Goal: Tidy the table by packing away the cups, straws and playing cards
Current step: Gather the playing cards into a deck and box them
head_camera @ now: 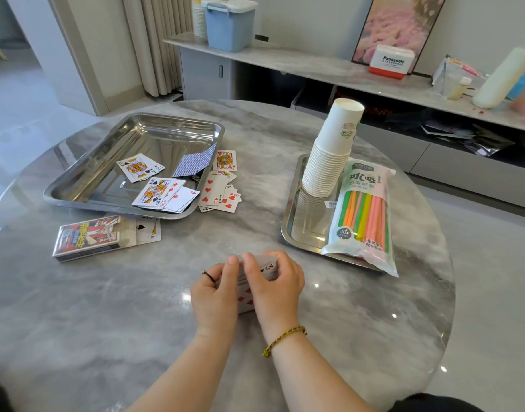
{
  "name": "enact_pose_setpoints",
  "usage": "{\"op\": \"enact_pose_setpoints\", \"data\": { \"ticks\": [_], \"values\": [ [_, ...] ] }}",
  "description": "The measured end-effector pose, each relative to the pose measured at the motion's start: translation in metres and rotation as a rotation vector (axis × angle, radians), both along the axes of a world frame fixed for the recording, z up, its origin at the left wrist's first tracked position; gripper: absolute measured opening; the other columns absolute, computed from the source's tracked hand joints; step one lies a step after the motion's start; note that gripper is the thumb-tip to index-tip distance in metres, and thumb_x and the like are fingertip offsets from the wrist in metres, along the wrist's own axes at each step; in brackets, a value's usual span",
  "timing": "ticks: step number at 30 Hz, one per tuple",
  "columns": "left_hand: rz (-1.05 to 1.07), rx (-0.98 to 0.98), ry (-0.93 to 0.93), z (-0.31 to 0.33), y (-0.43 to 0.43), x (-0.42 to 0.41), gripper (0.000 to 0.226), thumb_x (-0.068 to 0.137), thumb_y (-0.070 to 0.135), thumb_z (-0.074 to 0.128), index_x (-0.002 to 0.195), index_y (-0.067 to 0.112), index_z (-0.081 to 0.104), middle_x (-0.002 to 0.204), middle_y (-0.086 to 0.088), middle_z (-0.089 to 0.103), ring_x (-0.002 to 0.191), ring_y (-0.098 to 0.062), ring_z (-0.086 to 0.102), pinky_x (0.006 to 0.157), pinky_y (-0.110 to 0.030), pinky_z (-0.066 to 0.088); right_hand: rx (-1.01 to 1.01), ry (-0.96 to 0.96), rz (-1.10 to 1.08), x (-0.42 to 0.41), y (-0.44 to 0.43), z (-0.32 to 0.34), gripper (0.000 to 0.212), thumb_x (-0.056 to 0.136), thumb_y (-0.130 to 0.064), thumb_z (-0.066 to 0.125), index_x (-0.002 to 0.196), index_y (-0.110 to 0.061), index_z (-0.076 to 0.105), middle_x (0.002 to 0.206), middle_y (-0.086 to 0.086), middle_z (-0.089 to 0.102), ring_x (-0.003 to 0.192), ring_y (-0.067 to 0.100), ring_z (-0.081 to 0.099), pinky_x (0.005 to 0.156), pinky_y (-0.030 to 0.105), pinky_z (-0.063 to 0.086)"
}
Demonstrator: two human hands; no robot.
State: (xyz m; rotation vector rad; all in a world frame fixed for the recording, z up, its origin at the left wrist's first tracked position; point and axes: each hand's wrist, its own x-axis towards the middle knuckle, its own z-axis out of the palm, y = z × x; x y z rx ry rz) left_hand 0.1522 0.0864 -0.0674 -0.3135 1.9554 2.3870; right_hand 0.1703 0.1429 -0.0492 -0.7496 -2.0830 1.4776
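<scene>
**Playing cards: partly gathered, one packet held in both hands**

Far left, near the table (359, 337) edge, the card box (88, 237) lies flat with its open end turned to the right; one spade card (148, 230) lies at that mouth. Just behind it stands the large steel tray (77, 185). Face-up cards in the tray (163, 193) are scattered over its near right part, and a few blue-backed cards (192, 163) lean against its right wall. More face-up loose cards (221, 188) are spilled on the table just beside the tray's right rim.

At centre, the gathered packet (246, 301) is enclosed between the left hand (215, 295) and the right hand (277, 288). The fingers of both are curled round its edges. A "3" index and red pips are visible. Whether the packet touches the table cannot be told.

At right, the small tray (296, 236) carries the cup stack (329, 153), mouth down, and the straw pack (363, 221), which overhangs the near rim.

Handling, judged: the cards are light, thin, flexible and slick. On polished stone or steel they are expected to slide rather than lift. A corner is best raised first. A packet is best squared and pinched by its long edges. The box is light and is likely to need steadying during loading.
</scene>
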Motion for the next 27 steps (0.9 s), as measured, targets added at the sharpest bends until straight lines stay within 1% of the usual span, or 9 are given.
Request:
{"op": "enact_pose_setpoints", "data": {
  "ticks": [2,4,7,9,12,16,21,24,27],
  "values": [
    [-0.008,-0.015,0.008,-0.001,0.000,0.000,0.050,0.087,0.016,0.053,0.037,0.021,0.054,0.033,0.011,0.045,0.036,-0.001,0.040,0.039,-0.015,0.036,-0.058,0.029,-0.023,-0.001,0.002,-0.002,0.035,0.050,-0.059,0.046,0.051,-0.024,0.040,0.054,-0.013,0.046,0.076,-0.001,0.044,0.101,0.046,0.034],
    [0.009,-0.033,0.014,-0.001,0.001,-0.001,0.055,0.087,0.013,0.051,0.033,0.018,0.043,0.033,0.010,0.035,0.037,-0.004,0.031,0.043,-0.023,0.031,-0.145,0.068,-0.040,-0.004,0.004,-0.005,0.032,0.057,-0.044,0.055,0.045,-0.021,0.035,0.047,-0.010,0.046,0.072,0.016,0.043,0.086,0.040,0.042],
    [0.041,-0.030,0.001,0.000,0.003,-0.002,0.056,0.087,0.009,0.047,0.033,0.019,0.036,0.036,0.011,0.032,0.043,-0.005,0.029,0.052,-0.030,0.026,-0.305,0.135,-0.085,-0.004,0.007,-0.008,0.030,0.070,-0.021,0.058,0.047,-0.012,0.040,0.050,0.000,0.044,0.052,0.008,0.041,0.052,0.015,0.038],
    [0.067,-0.005,-0.019,0.000,0.004,-0.004,0.054,0.086,0.011,0.048,0.034,0.020,0.039,0.044,0.006,0.036,0.052,-0.013,0.035,0.057,-0.033,0.030,-0.397,0.142,-0.141,-0.005,0.013,-0.008,0.035,0.078,-0.006,0.056,0.046,-0.013,0.042,0.048,-0.007,0.043,0.045,0.001,0.038,0.044,0.009,0.033],
    [0.072,0.022,-0.025,0.001,0.002,-0.005,0.038,0.080,0.014,0.047,0.042,0.020,0.048,0.053,-0.005,0.041,0.060,-0.024,0.040,0.059,-0.036,0.034,-0.469,0.139,-0.135,-0.007,0.018,-0.008,0.025,0.080,-0.016,0.047,0.057,-0.020,0.056,0.061,-0.009,0.053,0.061,0.004,0.049,0.054,0.009,0.040],
    [0.088,0.015,-0.024,0.002,0.000,-0.006,0.034,0.083,0.009,0.043,0.052,0.018,0.057,0.057,-0.004,0.051,0.063,-0.025,0.047,0.060,-0.036,0.038,-0.083,0.069,-0.051,-0.003,0.010,-0.008,0.029,0.067,-0.021,0.027,0.066,-0.028,0.055,0.075,-0.021,0.053,0.088,-0.008,0.047,0.102,0.035,0.033],
    [0.067,0.031,-0.008,0.002,0.000,-0.004,0.037,0.077,0.021,0.047,0.040,0.021,0.052,0.053,-0.004,0.044,0.061,-0.025,0.041,0.059,-0.035,0.034,-0.160,0.149,0.047,-0.002,0.008,-0.005,0.013,0.073,-0.030,0.042,0.065,-0.033,0.051,0.062,-0.015,0.057,0.064,-0.005,0.053,0.061,0.008,0.040],
    [0.054,0.001,-0.005,-0.002,-0.001,-0.003,0.045,0.082,0.023,0.060,0.039,0.020,0.050,0.044,0.002,0.045,0.050,-0.018,0.043,0.053,-0.030,0.035,-0.041,0.108,0.096,-0.002,0.006,-0.006,0.023,0.075,-0.029,0.066,0.060,-0.031,0.050,0.060,-0.012,0.055,0.061,-0.002,0.050,0.059,0.011,0.040],
    [0.048,-0.006,-0.020,-0.002,0.000,-0.006,0.041,0.080,0.021,0.064,0.039,0.023,0.057,0.036,0.011,0.049,0.038,-0.001,0.044,0.046,-0.022,0.041,-0.047,0.152,0.027,-0.003,0.009,-0.008,0.031,0.078,-0.014,0.064,0.057,-0.029,0.047,0.056,-0.011,0.050,0.058,-0.003,0.050,0.056,0.008,0.039]
  ]
}}
